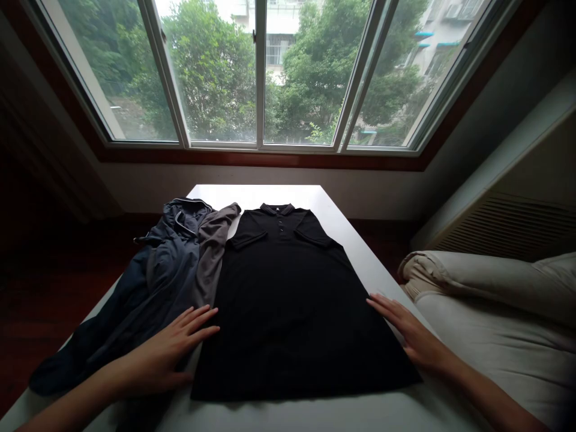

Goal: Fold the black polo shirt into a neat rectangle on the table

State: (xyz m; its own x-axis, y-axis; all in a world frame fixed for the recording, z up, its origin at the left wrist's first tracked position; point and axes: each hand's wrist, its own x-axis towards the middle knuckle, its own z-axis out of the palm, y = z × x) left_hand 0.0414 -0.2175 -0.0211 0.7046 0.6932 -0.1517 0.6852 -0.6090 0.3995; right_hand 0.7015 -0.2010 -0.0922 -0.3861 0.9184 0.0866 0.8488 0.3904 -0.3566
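Note:
A black polo shirt (288,306) lies spread flat, front side up, on a white table (346,243). Its collar points toward the window, and its short sleeves are folded in over the chest. My left hand (173,345) is at the shirt's left edge, fingers stretched out, with the fingertips at the fabric. On the opposite edge, my right hand (400,327) has its fingers extended and touching the side of the shirt. Neither hand grips anything.
Left of the shirt lie a rumpled dark blue jacket (153,276) and a grey-brown garment (211,246). A pale sofa (486,312) borders the table on the right. Beyond the far edge is a wide window (261,84).

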